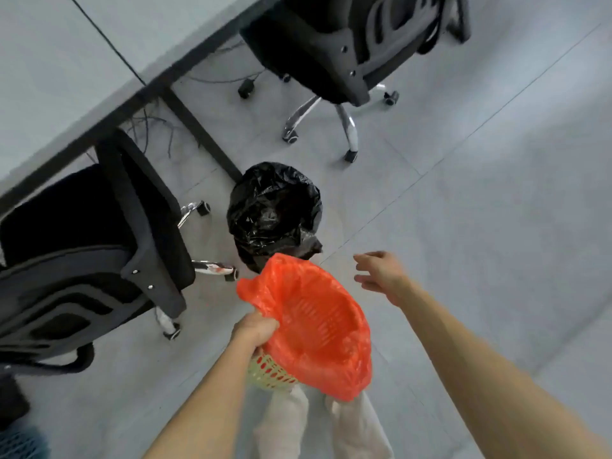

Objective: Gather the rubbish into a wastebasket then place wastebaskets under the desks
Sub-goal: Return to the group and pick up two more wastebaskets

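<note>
My left hand (254, 328) grips the rim of a pale green mesh wastebasket (270, 372) lined with an orange plastic bag (318, 326), held off the floor and tilted so its empty inside faces me. Just beyond it a second wastebasket with a black bag liner (275, 212) stands on the floor by the desk leg. My right hand (381, 276) hovers to the right of the orange bag, fingers apart, holding nothing.
A grey desk (66, 61) with a black frame runs across the upper left, cables hanging beneath. One black office chair (86, 253) stands at the left, another (344, 44) at the top. A blue mesh object (20, 442) shows at the bottom-left corner. Grey tiled floor spreads right.
</note>
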Demonstrator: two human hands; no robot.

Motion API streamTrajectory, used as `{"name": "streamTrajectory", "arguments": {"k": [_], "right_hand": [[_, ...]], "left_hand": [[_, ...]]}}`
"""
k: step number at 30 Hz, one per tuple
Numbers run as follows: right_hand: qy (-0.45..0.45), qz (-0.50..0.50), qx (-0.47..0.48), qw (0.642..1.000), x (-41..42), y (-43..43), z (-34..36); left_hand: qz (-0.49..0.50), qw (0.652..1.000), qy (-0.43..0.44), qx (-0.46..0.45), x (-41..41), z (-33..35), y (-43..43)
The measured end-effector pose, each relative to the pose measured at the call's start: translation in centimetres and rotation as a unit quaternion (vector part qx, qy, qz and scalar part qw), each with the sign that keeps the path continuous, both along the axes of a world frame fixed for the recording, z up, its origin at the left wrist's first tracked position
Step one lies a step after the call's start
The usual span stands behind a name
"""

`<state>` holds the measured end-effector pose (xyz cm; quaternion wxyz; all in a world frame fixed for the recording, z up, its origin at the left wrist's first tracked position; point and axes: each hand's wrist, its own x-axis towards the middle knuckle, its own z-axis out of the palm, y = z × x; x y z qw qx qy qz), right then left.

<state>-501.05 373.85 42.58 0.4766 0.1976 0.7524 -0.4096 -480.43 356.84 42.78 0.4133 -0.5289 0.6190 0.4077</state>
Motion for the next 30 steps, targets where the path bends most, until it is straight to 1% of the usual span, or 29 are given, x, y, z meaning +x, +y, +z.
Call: {"name": "streamTrajectory", "arguments": {"k": [1,2,5,8,11,15,18,19,23,27,29,30], "right_hand": [[0.011,0.005,0.005,1.000,-0.1,1.4,2.1],[0.025,-0.007,0.015,1.000,-0.6,4.2,6.0],[0.053,-0.040,0.034,0.997,-0.5,10.9,14.2],[0.098,-0.112,0.064,0.987,0.4,17.7,22.1],[0.128,-0.195,0.087,0.968,1.9,23.7,26.6],[0.161,-0.308,0.049,0.936,2.6,30.2,31.4],[0.181,-0.354,-0.014,0.918,0.7,34.0,33.7],[0.193,-0.361,-0.023,0.912,0.0,34.4,33.8],[0.261,-0.368,0.000,0.893,-5.5,36.6,34.4],[0.271,-0.365,-0.017,0.891,-12.3,36.9,34.2],[0.278,-0.358,0.000,0.891,-15.9,37.0,34.0],[0.283,-0.354,0.018,0.891,-19.0,37.1,33.6]], "left_hand": [[-0.009,1.000,0.018,0.010,-1.1,1.5,0.9],[-0.030,0.998,0.045,0.023,-2.9,4.8,2.6],[-0.030,0.993,0.114,0.024,-6.8,12.3,7.0],[-0.030,0.985,0.171,0.024,-11.0,19.9,11.5],[-0.030,0.973,0.226,0.021,-15.1,25.2,15.5],[-0.011,0.961,0.266,0.073,-19.9,30.1,20.7],[-0.001,0.946,0.308,0.103,-23.8,33.4,25.1],[0.006,0.942,0.315,0.114,-24.6,34.1,25.8],[0.041,0.929,0.339,0.141,-29.7,36.0,29.1],[0.076,0.920,0.358,0.141,-36.6,36.4,30.0],[0.080,0.916,0.366,0.144,-40.2,36.3,30.2],[0.088,0.914,0.367,0.147,-43.4,35.8,30.2]]}}
